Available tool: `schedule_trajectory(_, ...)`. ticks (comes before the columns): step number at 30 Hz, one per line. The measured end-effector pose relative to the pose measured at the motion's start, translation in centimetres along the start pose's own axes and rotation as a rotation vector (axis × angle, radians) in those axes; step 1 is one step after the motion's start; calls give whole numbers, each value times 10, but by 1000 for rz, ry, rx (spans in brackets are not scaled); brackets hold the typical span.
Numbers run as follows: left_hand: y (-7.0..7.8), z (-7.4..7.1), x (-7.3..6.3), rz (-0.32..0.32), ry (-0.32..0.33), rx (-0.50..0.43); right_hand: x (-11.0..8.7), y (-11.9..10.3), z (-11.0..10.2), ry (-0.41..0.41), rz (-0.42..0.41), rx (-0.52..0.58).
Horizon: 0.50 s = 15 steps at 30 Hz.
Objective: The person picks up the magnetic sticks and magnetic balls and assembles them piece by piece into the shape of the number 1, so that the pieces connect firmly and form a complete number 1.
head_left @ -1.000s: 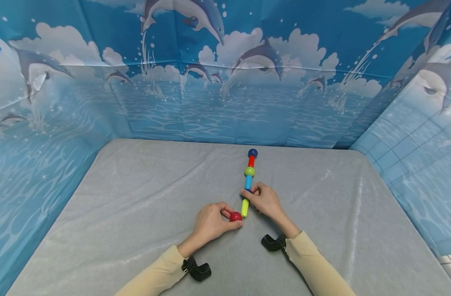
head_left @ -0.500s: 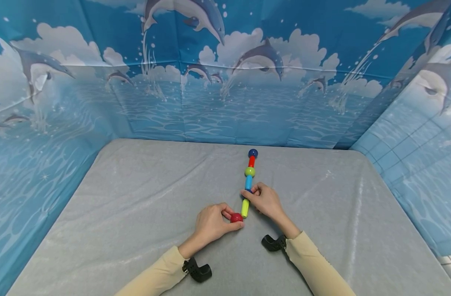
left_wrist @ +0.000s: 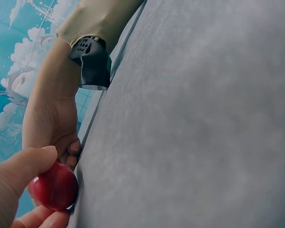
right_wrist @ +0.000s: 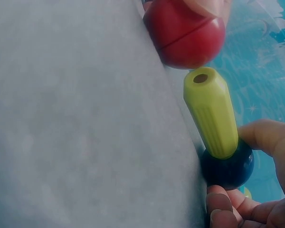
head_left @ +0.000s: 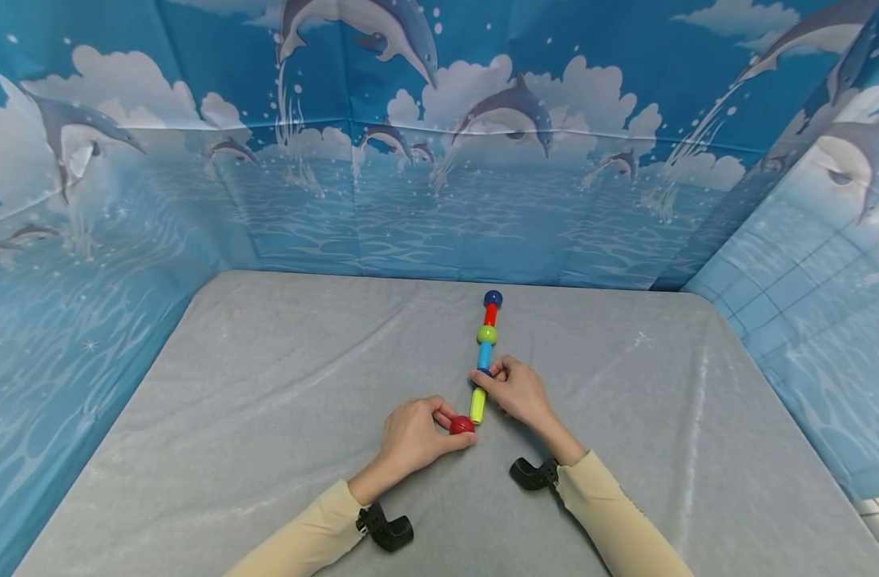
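Observation:
A line of toy balls and rods lies on the grey cloth, running away from me. At its near end is a yellow-green rod (right_wrist: 211,114) with a hole in its end, joined to a dark blue ball (right_wrist: 230,166). My right hand (head_left: 520,394) pinches that ball between thumb and fingers. My left hand (head_left: 413,433) holds a red ball (left_wrist: 56,186) beside the rod's near end; whether they touch I cannot tell. Farther along come a light blue rod (head_left: 485,354), a green ball (head_left: 487,335), a red rod (head_left: 490,315) and another dark blue ball (head_left: 493,298).
Grey cloth (head_left: 280,361) with a few creases covers the table. Blue curtains (head_left: 439,216) printed with dolphins stand behind it and along both sides. Each wrist carries a black camera mount (head_left: 533,474) close above the cloth.
The red ball in my left hand has shifted very slightly right and toward me. My right hand and the line of pieces look nearly the same.

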<state>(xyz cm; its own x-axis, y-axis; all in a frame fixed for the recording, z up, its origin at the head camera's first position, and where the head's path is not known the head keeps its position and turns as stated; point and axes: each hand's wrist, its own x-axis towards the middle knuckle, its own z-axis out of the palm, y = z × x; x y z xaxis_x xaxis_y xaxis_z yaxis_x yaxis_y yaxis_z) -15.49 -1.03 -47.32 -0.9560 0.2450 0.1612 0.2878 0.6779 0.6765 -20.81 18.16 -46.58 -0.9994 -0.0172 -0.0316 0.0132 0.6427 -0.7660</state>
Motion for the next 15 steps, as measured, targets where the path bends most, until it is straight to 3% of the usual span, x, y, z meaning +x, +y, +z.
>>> schedule_trajectory(15,3,1,-1,-6,-6,8,0,-1,0,-1,1,2)
